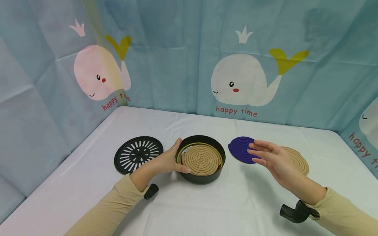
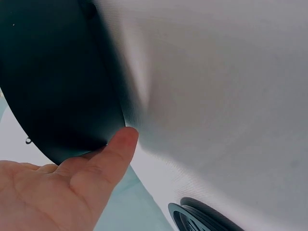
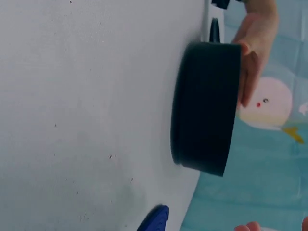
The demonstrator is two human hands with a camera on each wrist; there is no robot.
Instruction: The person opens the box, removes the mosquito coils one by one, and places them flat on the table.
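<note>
A round black tin (image 1: pixel 200 180) stands mid-table, with a tan mosquito coil (image 1: pixel 201 159) lying inside a yellow inner edge. My left hand (image 1: pixel 166 160) holds the tin at its left side, thumb toward the front and fingers toward the back; the left wrist view shows the thumb against the dark wall. Between the tin and my right hand (image 1: pixel 277 162) lies a purple coil (image 1: pixel 239 150). The right hand hovers with fingers extended and nothing held, partly covering the purple coil and a second tan coil (image 1: pixel 296 160).
A black slotted lid (image 1: pixel 140 154) lies left of the tin, partly behind the left forearm. Black camera mounts (image 1: pixel 295 212) hang at both wrists. White cloth (image 1: pixel 203 217) covers the table, and a blue whale-print curtain (image 1: pixel 178 61) rises behind it.
</note>
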